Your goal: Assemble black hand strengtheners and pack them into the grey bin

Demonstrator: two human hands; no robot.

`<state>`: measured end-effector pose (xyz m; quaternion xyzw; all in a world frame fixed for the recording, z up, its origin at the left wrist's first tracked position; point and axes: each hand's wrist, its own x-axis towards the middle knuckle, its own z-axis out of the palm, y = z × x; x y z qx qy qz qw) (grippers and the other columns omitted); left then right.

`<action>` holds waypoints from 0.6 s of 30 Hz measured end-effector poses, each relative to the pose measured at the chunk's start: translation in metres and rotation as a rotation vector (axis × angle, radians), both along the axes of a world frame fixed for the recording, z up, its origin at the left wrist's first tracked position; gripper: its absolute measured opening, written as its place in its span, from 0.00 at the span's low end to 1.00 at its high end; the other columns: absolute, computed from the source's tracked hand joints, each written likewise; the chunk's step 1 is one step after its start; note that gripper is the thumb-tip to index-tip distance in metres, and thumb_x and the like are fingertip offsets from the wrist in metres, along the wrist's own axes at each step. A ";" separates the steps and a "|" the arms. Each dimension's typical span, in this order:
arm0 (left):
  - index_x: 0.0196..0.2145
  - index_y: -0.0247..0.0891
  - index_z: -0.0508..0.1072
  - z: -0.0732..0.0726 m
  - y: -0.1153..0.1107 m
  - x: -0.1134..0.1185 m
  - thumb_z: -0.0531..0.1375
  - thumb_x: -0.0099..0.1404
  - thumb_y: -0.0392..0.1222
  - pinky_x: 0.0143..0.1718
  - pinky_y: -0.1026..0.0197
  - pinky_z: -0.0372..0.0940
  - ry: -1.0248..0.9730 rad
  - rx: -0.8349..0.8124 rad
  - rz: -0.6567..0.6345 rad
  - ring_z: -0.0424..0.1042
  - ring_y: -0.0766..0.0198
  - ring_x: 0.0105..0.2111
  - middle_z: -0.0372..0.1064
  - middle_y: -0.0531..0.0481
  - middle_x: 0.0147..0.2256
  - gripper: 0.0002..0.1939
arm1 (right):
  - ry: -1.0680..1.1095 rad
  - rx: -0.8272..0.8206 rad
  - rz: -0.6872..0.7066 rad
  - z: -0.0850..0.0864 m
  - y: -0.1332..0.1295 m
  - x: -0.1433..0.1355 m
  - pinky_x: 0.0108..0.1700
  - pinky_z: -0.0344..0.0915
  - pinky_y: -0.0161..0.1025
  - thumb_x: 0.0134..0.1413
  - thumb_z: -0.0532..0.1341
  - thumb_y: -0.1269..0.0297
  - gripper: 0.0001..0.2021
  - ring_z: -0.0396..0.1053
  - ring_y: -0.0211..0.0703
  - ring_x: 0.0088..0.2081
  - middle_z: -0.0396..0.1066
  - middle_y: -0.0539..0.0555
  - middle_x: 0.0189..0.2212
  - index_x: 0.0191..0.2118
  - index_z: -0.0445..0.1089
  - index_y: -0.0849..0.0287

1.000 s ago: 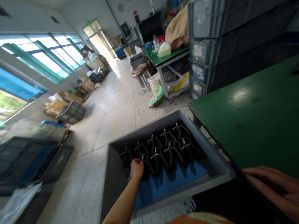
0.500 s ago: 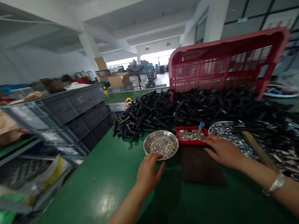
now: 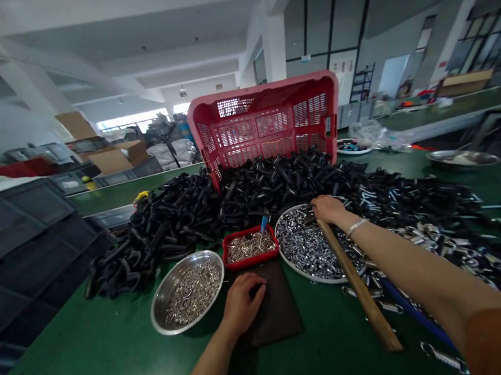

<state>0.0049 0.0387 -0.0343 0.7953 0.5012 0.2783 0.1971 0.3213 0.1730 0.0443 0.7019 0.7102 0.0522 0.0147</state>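
My left hand [image 3: 243, 303] rests over a dark flat pad [image 3: 277, 309], fingers curled and thumb near the index finger. Whatever may be between those fingertips is too small to make out. Left of it, a round metal bowl [image 3: 161, 309] holds many small silvery pieces. Beyond it, a red tray [image 3: 246, 262] contains thin metal pins and a blue-handled tool [image 3: 264, 223]. My right hand [image 3: 328, 209] reaches to the near side of the black curved parts [image 3: 271, 181], beside the hammer's head; its fingertips are hidden. The hammer's wooden handle [image 3: 356, 285] lies across a round white tray [image 3: 299, 273] of small metal parts.
A red plastic basket [image 3: 266, 89] lies tipped on its side behind the black pile. Loose metal springs [image 3: 444, 359] are scattered at the right. Grey crates [image 3: 30, 232] stand stacked at the left. A shallow metal dish [image 3: 463, 158] sits at the far right.
The view has swung right. My left hand has moved from the metal bowl's edge to the dark pad. My right hand has gone from the red tray to the black parts near the hammer's head.
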 end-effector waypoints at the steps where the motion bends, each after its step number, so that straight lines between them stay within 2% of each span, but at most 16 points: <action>1: 0.34 0.42 0.72 0.000 0.000 -0.001 0.52 0.59 0.44 0.43 0.56 0.61 -0.005 0.000 0.005 0.66 0.58 0.40 0.69 0.47 0.36 0.10 | -0.012 -0.025 -0.030 0.003 0.003 0.009 0.43 0.63 0.45 0.56 0.53 0.62 0.14 0.64 0.45 0.43 0.65 0.59 0.44 0.46 0.64 0.62; 4: 0.33 0.42 0.72 -0.003 0.002 -0.001 0.52 0.59 0.44 0.44 0.56 0.61 -0.016 0.011 0.006 0.66 0.58 0.40 0.69 0.47 0.36 0.11 | -0.050 -0.094 -0.037 0.013 -0.005 0.044 0.42 0.64 0.45 0.55 0.55 0.61 0.14 0.65 0.41 0.41 0.64 0.56 0.44 0.46 0.63 0.61; 8: 0.33 0.42 0.72 -0.005 0.003 0.000 0.52 0.59 0.45 0.43 0.57 0.61 -0.024 0.010 0.004 0.67 0.59 0.39 0.69 0.48 0.36 0.10 | -0.081 -0.121 0.139 0.020 -0.035 0.077 0.49 0.58 0.39 0.50 0.58 0.65 0.12 0.64 0.43 0.45 0.67 0.56 0.43 0.42 0.70 0.60; 11: 0.33 0.42 0.72 -0.004 0.003 0.000 0.52 0.59 0.45 0.43 0.57 0.62 -0.025 0.007 0.007 0.67 0.59 0.39 0.70 0.48 0.36 0.10 | -0.100 -0.070 0.210 0.017 -0.048 0.079 0.50 0.55 0.39 0.50 0.55 0.64 0.16 0.62 0.46 0.47 0.66 0.58 0.46 0.44 0.69 0.62; 18: 0.32 0.41 0.72 -0.001 0.002 0.003 0.51 0.59 0.47 0.41 0.57 0.63 -0.022 -0.006 0.050 0.68 0.59 0.38 0.69 0.47 0.35 0.12 | -0.130 0.050 0.181 0.008 -0.052 0.063 0.44 0.60 0.48 0.48 0.55 0.62 0.15 0.63 0.55 0.45 0.68 0.66 0.39 0.39 0.70 0.66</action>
